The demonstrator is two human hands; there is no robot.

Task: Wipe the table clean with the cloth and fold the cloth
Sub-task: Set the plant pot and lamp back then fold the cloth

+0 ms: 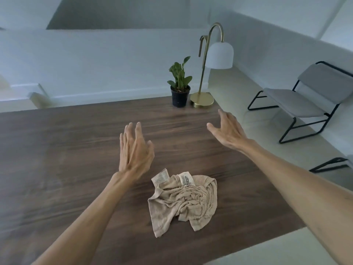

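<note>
The bench (pixel 76 150) looks like dark wood, or a wood-grain veneer, with a smooth, low-sheen finish and long streaks of grain. The cloth (pixel 183 201) is beige terry, rough and looped, crumpled into ridges, with two paper-like or woven labels (pixel 186 179) sewn at its edge. The lamp (pixel 205 73) has a polished brass-coloured metal stem and base, glossy, and a matt white shade. The plant pot (pixel 180 97) looks like black plastic, faintly shiny. The chair (pixel 305 100) has grey matt fabric pads on a thin black metal frame.
</note>
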